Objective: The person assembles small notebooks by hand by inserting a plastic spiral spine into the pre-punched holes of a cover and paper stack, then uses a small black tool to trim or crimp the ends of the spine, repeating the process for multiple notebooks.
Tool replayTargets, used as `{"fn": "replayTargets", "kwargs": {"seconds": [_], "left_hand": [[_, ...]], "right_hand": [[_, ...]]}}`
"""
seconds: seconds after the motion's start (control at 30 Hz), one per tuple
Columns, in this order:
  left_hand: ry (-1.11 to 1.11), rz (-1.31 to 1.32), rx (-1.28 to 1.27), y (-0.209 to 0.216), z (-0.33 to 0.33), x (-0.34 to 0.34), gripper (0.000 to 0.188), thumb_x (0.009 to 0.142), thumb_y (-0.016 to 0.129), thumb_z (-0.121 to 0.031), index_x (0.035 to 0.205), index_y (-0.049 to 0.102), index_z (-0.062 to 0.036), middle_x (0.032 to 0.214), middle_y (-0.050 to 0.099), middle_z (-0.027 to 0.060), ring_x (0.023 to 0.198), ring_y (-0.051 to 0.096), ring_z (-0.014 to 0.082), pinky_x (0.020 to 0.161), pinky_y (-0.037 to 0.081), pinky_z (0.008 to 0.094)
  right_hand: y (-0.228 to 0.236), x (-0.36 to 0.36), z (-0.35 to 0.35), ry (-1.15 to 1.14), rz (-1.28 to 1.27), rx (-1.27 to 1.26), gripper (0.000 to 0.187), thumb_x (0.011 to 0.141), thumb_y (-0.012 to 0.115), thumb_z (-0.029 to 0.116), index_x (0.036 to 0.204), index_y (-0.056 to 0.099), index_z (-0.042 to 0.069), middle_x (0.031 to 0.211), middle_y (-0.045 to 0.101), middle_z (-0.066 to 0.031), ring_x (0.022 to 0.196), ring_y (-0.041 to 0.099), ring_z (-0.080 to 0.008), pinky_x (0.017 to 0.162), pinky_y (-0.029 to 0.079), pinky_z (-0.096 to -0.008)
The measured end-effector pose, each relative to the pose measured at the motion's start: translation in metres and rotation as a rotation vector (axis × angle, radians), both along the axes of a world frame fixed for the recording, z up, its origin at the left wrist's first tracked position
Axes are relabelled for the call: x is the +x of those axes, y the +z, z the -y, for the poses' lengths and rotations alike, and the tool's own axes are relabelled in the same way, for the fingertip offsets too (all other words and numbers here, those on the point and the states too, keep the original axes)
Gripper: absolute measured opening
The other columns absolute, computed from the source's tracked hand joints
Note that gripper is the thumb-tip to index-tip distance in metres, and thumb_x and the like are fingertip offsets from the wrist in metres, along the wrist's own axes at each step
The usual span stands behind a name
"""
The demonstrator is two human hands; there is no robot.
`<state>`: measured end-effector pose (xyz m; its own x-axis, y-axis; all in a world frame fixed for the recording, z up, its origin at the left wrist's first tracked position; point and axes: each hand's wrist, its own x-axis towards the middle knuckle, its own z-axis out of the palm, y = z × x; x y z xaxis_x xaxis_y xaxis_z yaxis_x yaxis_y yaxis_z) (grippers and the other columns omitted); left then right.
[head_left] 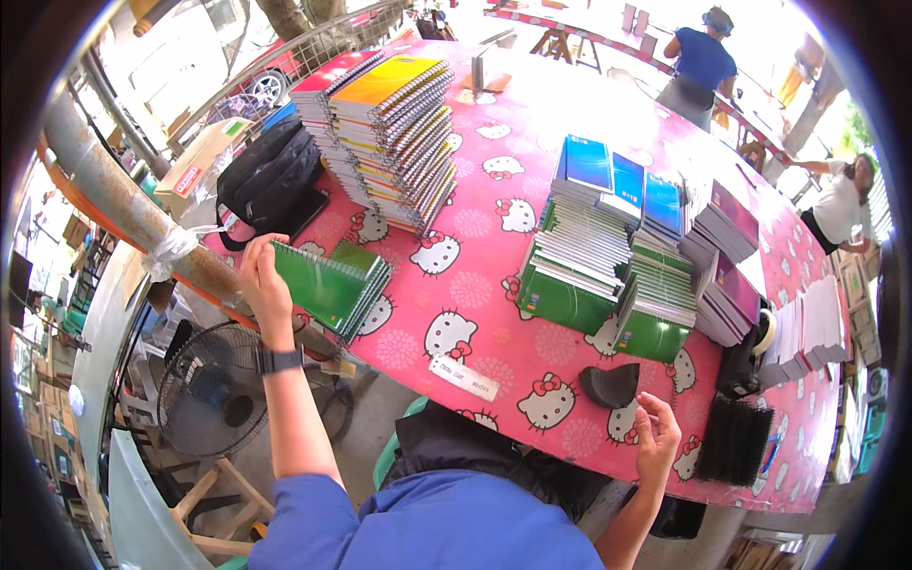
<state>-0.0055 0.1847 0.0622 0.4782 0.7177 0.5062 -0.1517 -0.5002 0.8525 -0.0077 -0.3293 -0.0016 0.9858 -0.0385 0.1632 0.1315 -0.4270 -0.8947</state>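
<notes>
At the table's left edge my left hand [266, 290] holds the side of a green spiral notebook [318, 285], which lies tilted over a small pile of similar green notebooks [370, 275]. The fingers are partly hidden behind its edge. My right hand [655, 439] hangs over the table's near edge with nothing in it, its fingers loosely bent and apart from the thumb. Just beyond that hand sits a dark half-round object [610, 385], whose kind I cannot tell. A white paper strip with handwriting [463, 378] lies between my hands.
Tall stacks of spiral notebooks [394, 133] stand at the far left beside a black bag [271, 176]. Green [570, 285], blue [584, 161] and purple notebooks [727, 223] fill the right side. A black brush-like block [734, 442] is near right. A fan [214, 389] stands below left.
</notes>
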Motion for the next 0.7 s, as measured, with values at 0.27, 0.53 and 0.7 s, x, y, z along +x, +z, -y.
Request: {"fn": "replayTargets", "kwargs": {"seconds": [0.27,0.53,0.7], "left_hand": [[-0.318,-0.330,1.052,-0.066,-0.012,0.084,0.018,0.082,0.052,-0.023,0.079,0.065,-0.0101,0.082,0.064,0.0077,0.090,0.058,0.0250,0.092,0.034,0.0461],[-0.544,-0.397,0.797,-0.056,0.032,0.090,0.019,0.086,0.058,-0.022,0.088,0.068,-0.0068,0.088,0.067,0.0095,0.092,0.060,0.0286,0.088,0.041,0.0419],[-0.722,0.000,0.994,-0.064,0.174,0.122,0.022,0.079,0.069,-0.019,0.099,0.068,-0.0108,0.098,0.065,0.0048,0.096,0.058,0.0226,0.085,0.043,0.0377]], "right_hand": [[0.000,-0.001,-0.020,0.056,0.030,-0.152,0.014,0.087,0.062,0.009,0.100,0.066,0.003,0.100,0.064,-0.0089,0.089,0.057,-0.0177,0.061,0.046,-0.0261],[-0.011,-0.006,-0.014,-0.127,0.160,-0.157,0.016,0.085,0.064,0.007,0.100,0.067,0.005,0.108,0.064,-0.0088,0.098,0.056,-0.0210,0.062,0.048,-0.0266],[-0.002,0.007,-0.013,-0.134,0.204,-0.230,0.015,0.082,0.065,0.005,0.098,0.067,0.005,0.102,0.065,-0.0079,0.096,0.058,-0.0212,0.064,0.052,-0.0284]]}}
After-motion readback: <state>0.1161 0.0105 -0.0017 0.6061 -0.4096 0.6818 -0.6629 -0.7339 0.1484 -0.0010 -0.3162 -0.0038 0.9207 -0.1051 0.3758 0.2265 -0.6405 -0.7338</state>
